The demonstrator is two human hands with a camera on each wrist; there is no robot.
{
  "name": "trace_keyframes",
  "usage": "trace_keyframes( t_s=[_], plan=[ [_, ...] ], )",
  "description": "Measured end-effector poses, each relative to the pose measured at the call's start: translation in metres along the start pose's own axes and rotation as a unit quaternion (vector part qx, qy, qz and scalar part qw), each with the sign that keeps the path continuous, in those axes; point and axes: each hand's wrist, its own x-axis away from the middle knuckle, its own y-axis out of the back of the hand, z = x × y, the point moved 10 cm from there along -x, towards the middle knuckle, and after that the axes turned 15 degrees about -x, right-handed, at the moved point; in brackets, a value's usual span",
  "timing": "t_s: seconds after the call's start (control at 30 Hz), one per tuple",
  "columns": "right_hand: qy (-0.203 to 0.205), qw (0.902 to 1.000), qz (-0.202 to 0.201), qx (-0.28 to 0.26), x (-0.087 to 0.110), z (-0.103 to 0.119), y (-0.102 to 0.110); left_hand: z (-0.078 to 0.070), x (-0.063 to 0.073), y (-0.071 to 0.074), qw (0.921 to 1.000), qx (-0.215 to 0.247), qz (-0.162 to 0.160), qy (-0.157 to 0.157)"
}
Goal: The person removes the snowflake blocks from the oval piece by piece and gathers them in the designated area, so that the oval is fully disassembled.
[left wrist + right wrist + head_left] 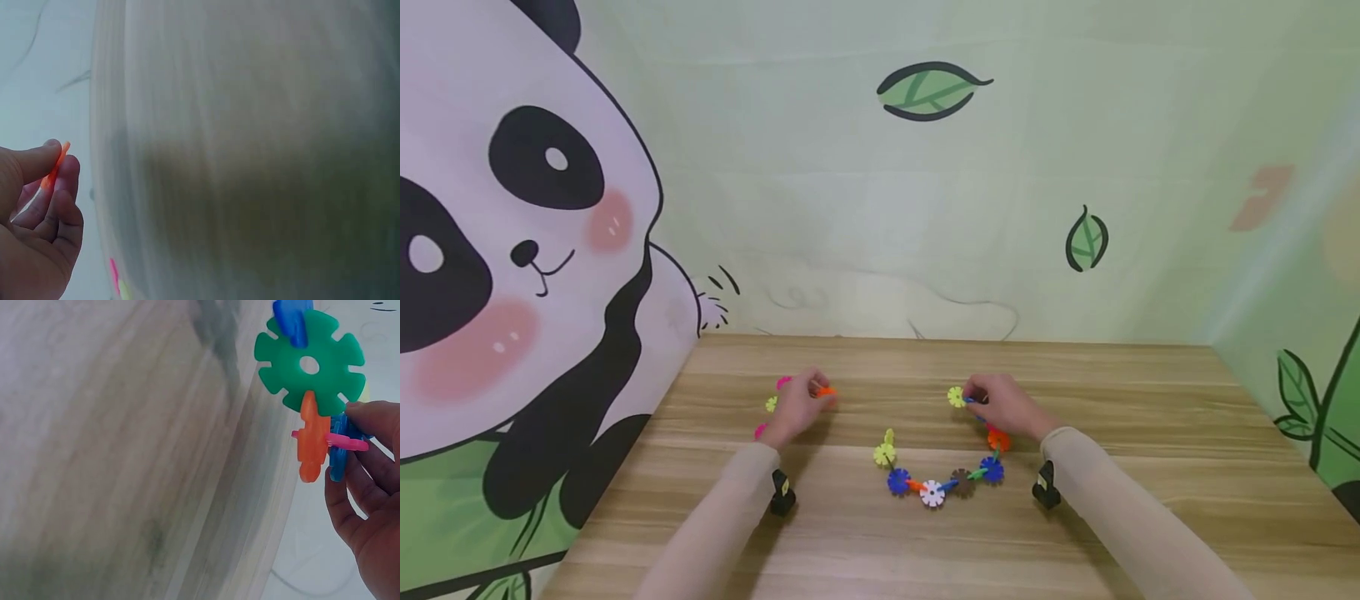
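Observation:
My left hand (800, 407) pinches an orange notched disc (827, 392) between thumb and fingers above the table. In the left wrist view the orange disc (55, 167) appears edge-on. My right hand (1009, 405) pinches a blue notched disc (338, 450) near one end of a chain of interlocked discs. Beyond the fingertips is a yellow disc (956, 397) at that end. A pink disc (347, 442), an orange disc (310, 445) and a green disc (311, 364) follow along the chain. It curves past a white disc (932, 493) to a yellow disc (884, 454).
Around my left hand lie a pink disc (783, 382), a yellow disc (771, 404) and another pink disc (761, 431), partly hidden by the hand. The wooden table (880, 550) meets a printed wall cloth (820, 208) at its back edge.

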Motion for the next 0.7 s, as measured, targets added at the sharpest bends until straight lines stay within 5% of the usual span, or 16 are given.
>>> trace_keyframes(
  t_s=[0.7],
  plan=[
    [0.0,1.0,-0.004,0.002,0.002,-0.001,0.003,0.025,-0.004,-0.003,0.9975,-0.032,0.046,0.042]
  ],
)
